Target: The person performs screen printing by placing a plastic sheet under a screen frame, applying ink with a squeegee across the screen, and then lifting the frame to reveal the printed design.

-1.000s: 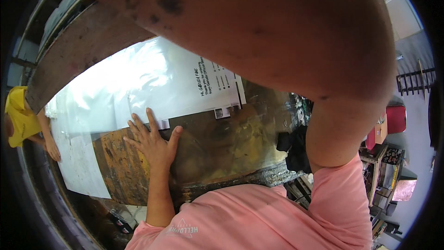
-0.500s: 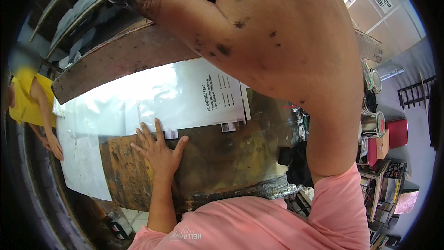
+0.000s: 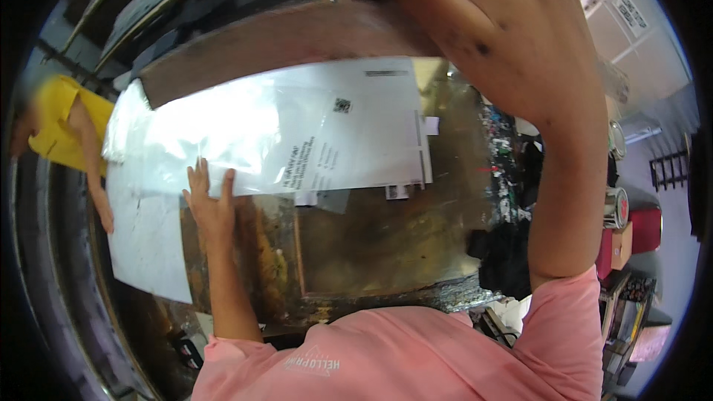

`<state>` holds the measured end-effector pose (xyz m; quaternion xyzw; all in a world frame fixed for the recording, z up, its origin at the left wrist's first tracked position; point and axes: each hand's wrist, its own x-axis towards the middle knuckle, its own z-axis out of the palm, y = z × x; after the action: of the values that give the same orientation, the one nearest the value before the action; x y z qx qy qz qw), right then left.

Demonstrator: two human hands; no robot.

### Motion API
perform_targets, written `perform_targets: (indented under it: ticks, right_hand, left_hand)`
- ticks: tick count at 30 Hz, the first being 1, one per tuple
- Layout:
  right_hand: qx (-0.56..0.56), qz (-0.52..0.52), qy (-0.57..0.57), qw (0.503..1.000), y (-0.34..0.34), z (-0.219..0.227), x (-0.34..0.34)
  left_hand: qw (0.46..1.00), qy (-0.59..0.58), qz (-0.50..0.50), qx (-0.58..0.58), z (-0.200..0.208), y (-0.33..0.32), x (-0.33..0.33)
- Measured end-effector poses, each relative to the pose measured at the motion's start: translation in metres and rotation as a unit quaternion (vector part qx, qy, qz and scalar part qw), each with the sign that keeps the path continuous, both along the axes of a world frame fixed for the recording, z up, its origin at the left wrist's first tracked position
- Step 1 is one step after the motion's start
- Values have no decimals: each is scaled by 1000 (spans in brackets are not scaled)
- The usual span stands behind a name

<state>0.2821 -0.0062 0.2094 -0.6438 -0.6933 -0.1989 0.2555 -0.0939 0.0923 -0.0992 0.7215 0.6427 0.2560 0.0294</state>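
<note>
So the printed white plastic mailer point(image 3: 356, 130) lies flat on the stained worktable point(image 3: 386, 245), just on the near side of a long brown bar point(image 3: 245, 48); the left hand point(image 3: 212, 200) rests on its near edge, fingers stretched out, thumb apart; the right hand point(image 3: 512, 18) is up by the bar, fingers mostly out of sight, so can't tell if they're gripping; a co-worker's hand point(image 3: 105, 215) is beside a white sheet point(image 3: 152, 249) at left.

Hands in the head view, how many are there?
3: your left hand at the near edge of the plastic sheet, your right hand at the top, and a co-worker's hand at far left; the co-worker's other hand may be hidden.
</note>
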Motion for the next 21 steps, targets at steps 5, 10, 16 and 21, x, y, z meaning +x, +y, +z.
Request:
perform_targets:
  ticks: [5, 10, 16, 21]
  right_hand:
    - [14, -36, 10, 999, -9, -7, -20]
    - [26, -30, -46, 998, -10, -13, -18]
    - [98, 13, -127, 987, 1, -41, 36]
    - [8, 16, -81, 997, 4, 1, 8]
  left_hand:
    - [992, 79, 84, 56, 8, 18, -138]
    - [969, 155, 185, 48, 10, 47, -252]
    - [977, 110, -174, -51, 27, -1, -42]
    - [928, 164, -332, -38, -14, -43, 95]
